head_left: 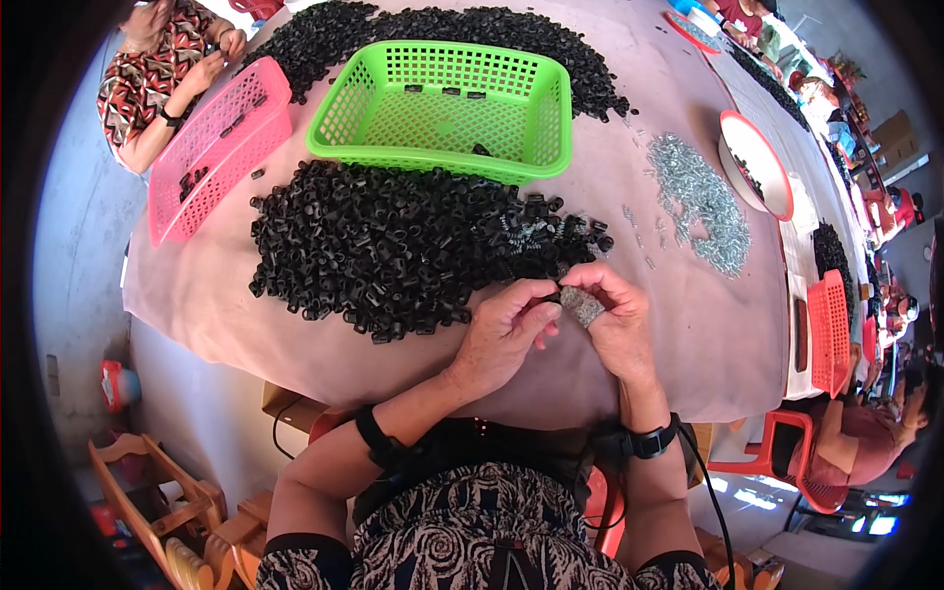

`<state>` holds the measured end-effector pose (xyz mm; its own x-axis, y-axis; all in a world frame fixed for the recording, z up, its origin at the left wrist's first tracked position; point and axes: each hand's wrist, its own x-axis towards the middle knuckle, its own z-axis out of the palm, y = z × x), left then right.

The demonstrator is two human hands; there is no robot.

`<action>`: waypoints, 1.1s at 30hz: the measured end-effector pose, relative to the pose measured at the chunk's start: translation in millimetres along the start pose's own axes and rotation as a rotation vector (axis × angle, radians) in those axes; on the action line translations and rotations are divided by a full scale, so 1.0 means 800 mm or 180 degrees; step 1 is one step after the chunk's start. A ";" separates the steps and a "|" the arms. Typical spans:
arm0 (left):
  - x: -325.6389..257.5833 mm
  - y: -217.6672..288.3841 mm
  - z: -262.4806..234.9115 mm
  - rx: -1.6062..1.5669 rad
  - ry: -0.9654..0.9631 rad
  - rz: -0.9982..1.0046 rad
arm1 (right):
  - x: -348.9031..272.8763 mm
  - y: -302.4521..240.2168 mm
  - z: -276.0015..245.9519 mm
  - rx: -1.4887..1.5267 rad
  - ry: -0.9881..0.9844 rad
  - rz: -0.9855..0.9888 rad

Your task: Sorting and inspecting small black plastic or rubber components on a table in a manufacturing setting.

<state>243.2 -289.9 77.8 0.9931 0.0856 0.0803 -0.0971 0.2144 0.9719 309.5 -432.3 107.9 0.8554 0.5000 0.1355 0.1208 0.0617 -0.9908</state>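
Note:
My left hand (503, 329) and my right hand (612, 317) meet near the table's front edge, pinching a small black plastic part (553, 293) between their fingertips. A grey fabric guard (582, 306) covers my right thumb. A big heap of the same black parts (393, 246) lies just beyond my hands. A few small metal springs (531, 232) sit on the heap's right side. Behind the heap stands a green basket (442, 108) holding a few black parts.
A pile of metal springs (700, 202) lies at the right, beside a red-rimmed white bowl (755, 163). A pink basket (218, 147) stands at the left, where another person's hands (218, 57) work. More black parts (462, 34) are heaped at the back. Wooden furniture (162, 501) stands lower left.

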 end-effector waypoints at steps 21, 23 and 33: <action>-0.003 0.001 0.002 -0.0235 0.0235 -0.0220 | -0.008 -0.003 0.013 -0.1830 0.0231 -0.1019; -0.004 0.002 0.002 -0.0142 0.0197 -0.0194 | -0.010 -0.006 0.013 -0.2013 0.0180 -0.1106; -0.004 0.001 0.003 0.0047 0.0133 -0.0133 | -0.015 -0.014 0.018 -0.2031 0.0287 -0.1001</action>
<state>240.2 -292.0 79.2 0.9926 0.1173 0.0305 -0.0541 0.2045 0.9774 290.6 -426.9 117.6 0.7667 0.4664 0.4413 0.6158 -0.3398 -0.7108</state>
